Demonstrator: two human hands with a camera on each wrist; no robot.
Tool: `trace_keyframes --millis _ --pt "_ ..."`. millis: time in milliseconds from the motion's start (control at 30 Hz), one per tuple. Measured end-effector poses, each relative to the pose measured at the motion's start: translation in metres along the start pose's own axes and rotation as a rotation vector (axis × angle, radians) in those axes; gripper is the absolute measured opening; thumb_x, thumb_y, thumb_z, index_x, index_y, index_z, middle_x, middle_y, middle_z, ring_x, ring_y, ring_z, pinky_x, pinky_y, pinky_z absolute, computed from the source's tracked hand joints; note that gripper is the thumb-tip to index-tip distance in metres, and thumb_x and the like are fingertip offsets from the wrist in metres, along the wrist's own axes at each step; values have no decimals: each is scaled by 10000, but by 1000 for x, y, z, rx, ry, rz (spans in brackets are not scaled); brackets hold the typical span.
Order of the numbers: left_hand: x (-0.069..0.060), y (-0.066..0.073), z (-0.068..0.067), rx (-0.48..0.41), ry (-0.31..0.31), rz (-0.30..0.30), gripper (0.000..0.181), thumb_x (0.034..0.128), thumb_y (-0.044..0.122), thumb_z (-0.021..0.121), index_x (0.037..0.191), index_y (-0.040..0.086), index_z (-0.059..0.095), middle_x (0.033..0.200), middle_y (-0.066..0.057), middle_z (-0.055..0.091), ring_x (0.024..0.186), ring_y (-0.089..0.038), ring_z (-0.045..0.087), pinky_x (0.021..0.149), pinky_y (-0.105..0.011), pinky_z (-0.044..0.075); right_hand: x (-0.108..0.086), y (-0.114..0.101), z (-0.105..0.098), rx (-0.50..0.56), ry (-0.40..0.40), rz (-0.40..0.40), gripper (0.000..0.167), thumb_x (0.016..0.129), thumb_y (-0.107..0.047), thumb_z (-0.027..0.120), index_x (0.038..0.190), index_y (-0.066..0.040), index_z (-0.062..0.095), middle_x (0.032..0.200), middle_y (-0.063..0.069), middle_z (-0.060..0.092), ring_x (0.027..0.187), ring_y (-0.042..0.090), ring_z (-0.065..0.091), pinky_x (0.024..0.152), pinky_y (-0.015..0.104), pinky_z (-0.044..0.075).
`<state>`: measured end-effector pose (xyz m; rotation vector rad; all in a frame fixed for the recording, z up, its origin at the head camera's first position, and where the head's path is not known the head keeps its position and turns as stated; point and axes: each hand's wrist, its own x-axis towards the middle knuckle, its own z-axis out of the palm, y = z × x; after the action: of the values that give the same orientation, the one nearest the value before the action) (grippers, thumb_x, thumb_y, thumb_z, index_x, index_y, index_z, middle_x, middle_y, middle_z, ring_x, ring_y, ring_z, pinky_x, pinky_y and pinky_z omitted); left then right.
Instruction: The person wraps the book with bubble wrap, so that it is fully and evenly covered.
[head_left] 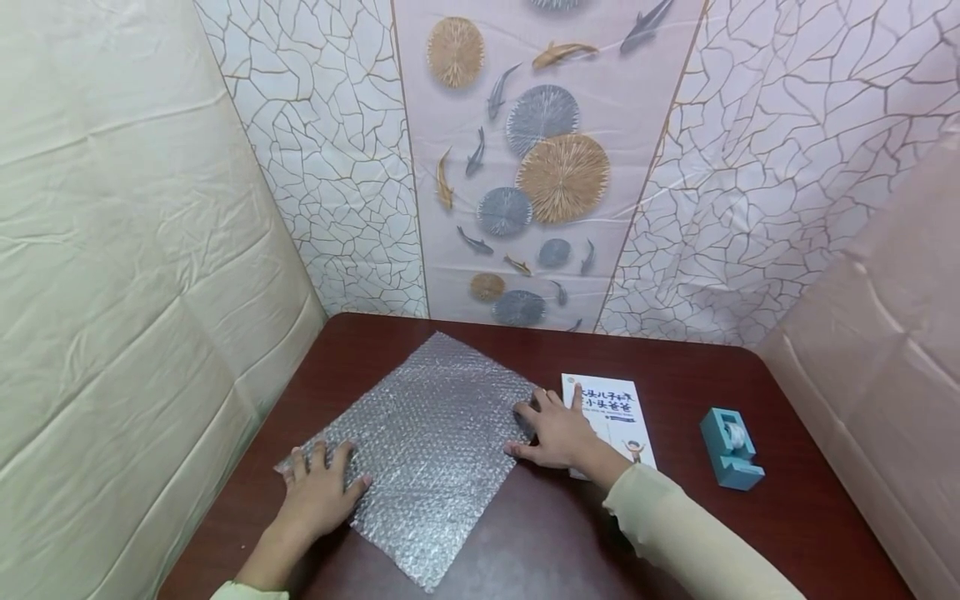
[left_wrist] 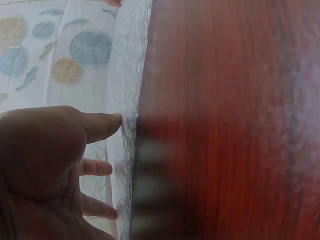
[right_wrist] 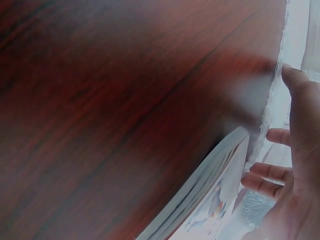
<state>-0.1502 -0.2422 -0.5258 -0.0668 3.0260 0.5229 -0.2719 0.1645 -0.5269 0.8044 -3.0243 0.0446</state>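
Observation:
A sheet of clear bubble wrap (head_left: 431,433) lies flat on the dark red table, turned so that one corner points toward me. On its left corner my left hand (head_left: 318,492) rests with spread fingers. The left wrist view shows that thumb (left_wrist: 102,125) touching the wrap's surface. My right hand (head_left: 558,429) touches the sheet's right corner, its fingers spread, one finger reaching over the book. That white book (head_left: 624,427), with Chinese lettering and a cartoon figure on its cover, lies just right of the wrap, partly hidden by the right hand. Its page edges (right_wrist: 200,182) show in the right wrist view.
A teal tape dispenser (head_left: 720,442) holding a roll of clear tape stands on the table (head_left: 675,358) right of the book. Behind the table hangs a patterned curtain (head_left: 360,167). Pale cloth walls (head_left: 135,292) close in both sides.

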Motion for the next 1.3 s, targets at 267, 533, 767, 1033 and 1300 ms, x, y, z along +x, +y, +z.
trace_keyframes --millis 267,533,767,1033,1300 --pt "2 -3 -2 -27 -8 13 712 1077 428 673 1609 4 463 1636 -537 259 1508 -844 101 1175 -936 193 -6 -6 -2 5 19 2 839 963 -860 569 1574 -285 603 1643 199 527 1558 410 490 1187 940 184" --pt "8 -10 0 -78 -26 41 712 1061 395 676 1597 -17 452 1642 -542 227 1514 -843 67 1147 -956 194 -10 -7 0 -8 31 5 842 952 -885 551 1556 -302 609 1649 195 526 1546 411 501 1165 953 201" --pt "14 -13 -6 -68 -61 53 723 1057 393 681 1605 -16 446 1650 -544 205 1522 -833 74 1154 -950 196 -12 -9 2 -4 35 11 854 952 -894 533 1564 -303 602 1649 184 522 1545 400 498 1168 954 188" --pt "14 -15 -10 -73 -66 49 722 1047 369 690 1605 -21 450 1665 -525 202 1542 -811 71 1177 -933 193 -15 -12 2 2 50 11 864 951 -887 546 1573 -289 593 1649 195 516 1526 408 509 1170 947 202" --pt "19 -12 -23 -32 -109 66 757 1030 415 717 1601 -11 462 1656 -511 250 1519 -819 151 1155 -927 265 -21 -5 4 35 70 -5 799 982 -826 578 1580 -295 568 1627 186 530 1495 420 533 1172 924 256"
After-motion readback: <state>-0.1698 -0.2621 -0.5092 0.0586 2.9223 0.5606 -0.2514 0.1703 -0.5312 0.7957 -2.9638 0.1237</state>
